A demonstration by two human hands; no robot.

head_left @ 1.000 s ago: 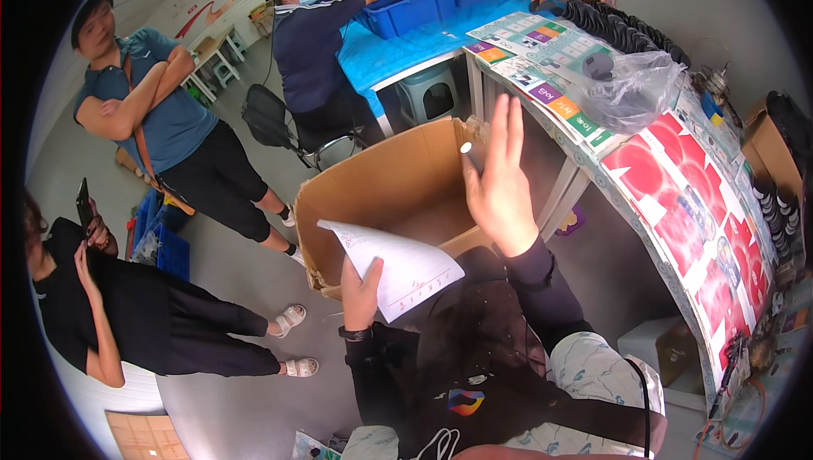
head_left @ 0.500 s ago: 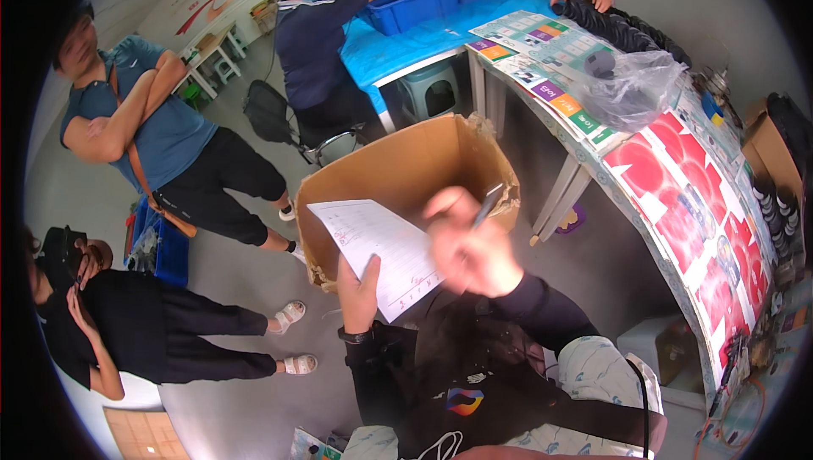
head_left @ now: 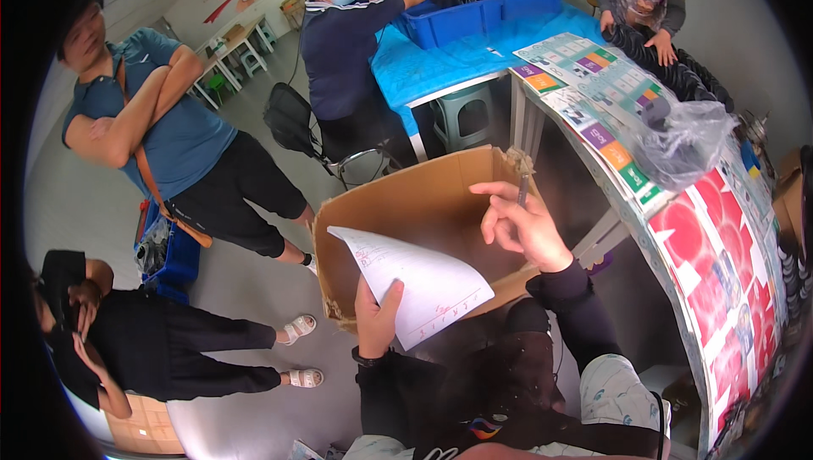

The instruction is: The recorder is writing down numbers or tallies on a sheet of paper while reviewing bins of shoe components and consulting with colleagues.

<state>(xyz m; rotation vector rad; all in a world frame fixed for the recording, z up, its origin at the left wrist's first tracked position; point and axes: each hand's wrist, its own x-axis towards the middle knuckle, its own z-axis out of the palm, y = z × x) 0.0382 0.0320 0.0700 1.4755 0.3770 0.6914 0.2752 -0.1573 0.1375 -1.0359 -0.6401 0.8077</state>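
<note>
My left hand (head_left: 378, 318) grips a white sheet of paper (head_left: 415, 286) by its near left edge, thumb on top. The sheet bears print and red handwriting, and its far right side curls over. To its right, my right hand (head_left: 529, 227) is raised with a dark pen (head_left: 523, 189) held between its fingers, the pen pointing up and the index finger stretched leftward. Both hands are over the near part of an open cardboard box (head_left: 406, 198) with worn edges. Nothing can be made out inside the box.
A long table with printed sheets (head_left: 593, 134) and a clear plastic bag (head_left: 686, 147) curves along the right. Beyond the box are a black chair (head_left: 292, 117) and a blue-covered table (head_left: 398, 66) with blue crates (head_left: 449, 24). Several people stand around; a blue bin (head_left: 179, 257) sits at left.
My right hand has moved up and rightward, off the paper, with the pen still in it. The sheet curls more now. The whole view has shifted a little.
</note>
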